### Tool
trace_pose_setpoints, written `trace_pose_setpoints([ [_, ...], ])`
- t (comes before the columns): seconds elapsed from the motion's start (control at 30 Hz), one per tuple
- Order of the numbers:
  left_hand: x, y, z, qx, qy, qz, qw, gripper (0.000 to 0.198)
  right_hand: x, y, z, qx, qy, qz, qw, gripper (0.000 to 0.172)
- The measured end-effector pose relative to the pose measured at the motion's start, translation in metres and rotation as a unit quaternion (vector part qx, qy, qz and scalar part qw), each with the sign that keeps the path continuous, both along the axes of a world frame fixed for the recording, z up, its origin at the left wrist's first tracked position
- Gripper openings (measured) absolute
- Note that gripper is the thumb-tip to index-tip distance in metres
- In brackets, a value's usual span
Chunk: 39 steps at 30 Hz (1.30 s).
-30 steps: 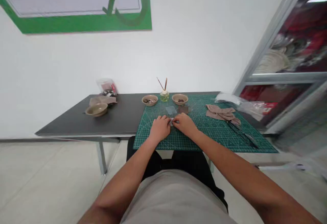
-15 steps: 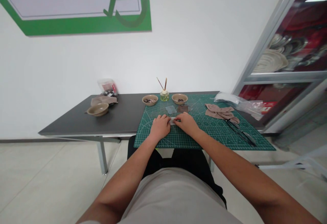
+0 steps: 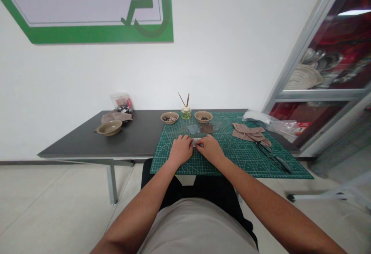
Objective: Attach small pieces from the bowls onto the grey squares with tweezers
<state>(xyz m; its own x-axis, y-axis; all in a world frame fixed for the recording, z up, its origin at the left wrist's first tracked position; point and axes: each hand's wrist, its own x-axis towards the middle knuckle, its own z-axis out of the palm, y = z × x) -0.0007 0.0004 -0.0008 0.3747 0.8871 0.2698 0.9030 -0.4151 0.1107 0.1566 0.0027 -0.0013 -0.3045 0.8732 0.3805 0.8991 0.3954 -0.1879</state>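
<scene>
A small pale, whitish piece [image 3: 196, 142], perhaps cloth or paper, lies between my hands on the green cutting mat [image 3: 176, 165]. My left hand [image 3: 181, 150] rests palm down with bent fingers, its thumb and fingertips gripping the piece's left end. At the other end my right hand [image 3: 210, 149] pinches it between thumb and fingers. Just beyond lie a translucent bluish square [image 3: 193, 129] and a brown mesh-like square [image 3: 206, 129]. The fingers hide part of the pale piece.
Two tan bowls [image 3: 169, 118] [image 3: 203, 117] with small dark bits flank a glass jar [image 3: 186, 113] holding two sticks. Rightward lie a brown cloth [image 3: 247, 132], black-handled scissors [image 3: 274, 155] and a plastic bag [image 3: 271, 122]. Another bowl [image 3: 109, 128] and a bag [image 3: 121, 102] are on the left.
The view has tilted up slightly, so everything sits lower in the picture. Both hands stay at the pale piece, with the right fingers shifted a little over it.
</scene>
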Motion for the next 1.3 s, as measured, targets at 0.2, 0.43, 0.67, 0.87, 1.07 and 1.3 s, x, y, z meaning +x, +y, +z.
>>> trace_pose_setpoints([
  [0.2, 0.001, -0.002, 0.002, 0.003, -0.004, 0.0, 1.0, 0.031, -0.001, 0.009, -0.001, 0.003, -0.009, -0.002, 1.0, 0.022],
  [0.43, 0.001, -0.001, 0.002, -0.003, -0.001, 0.0, 1.0, 0.032, 0.001, -0.002, 0.0, 0.0, -0.017, 0.009, 1.0, 0.021],
  [0.67, 0.001, -0.002, 0.003, -0.009, 0.001, 0.007, 1.0, 0.032, 0.001, 0.009, 0.002, -0.001, -0.022, 0.002, 1.0, 0.022],
  [0.87, 0.002, -0.004, 0.007, -0.026, 0.004, 0.01, 1.0, 0.033, -0.002, -0.001, 0.004, -0.007, -0.019, 0.035, 0.999, 0.022],
  [1.07, 0.002, -0.003, 0.006, -0.025, 0.003, 0.01, 1.0, 0.032, 0.001, 0.006, 0.005, -0.007, -0.025, 0.003, 1.0, 0.023],
  [1.3, 0.002, -0.003, 0.005, -0.016, 0.003, 0.006, 1.0, 0.031, 0.002, -0.002, 0.003, 0.0, -0.021, 0.027, 0.999, 0.022],
])
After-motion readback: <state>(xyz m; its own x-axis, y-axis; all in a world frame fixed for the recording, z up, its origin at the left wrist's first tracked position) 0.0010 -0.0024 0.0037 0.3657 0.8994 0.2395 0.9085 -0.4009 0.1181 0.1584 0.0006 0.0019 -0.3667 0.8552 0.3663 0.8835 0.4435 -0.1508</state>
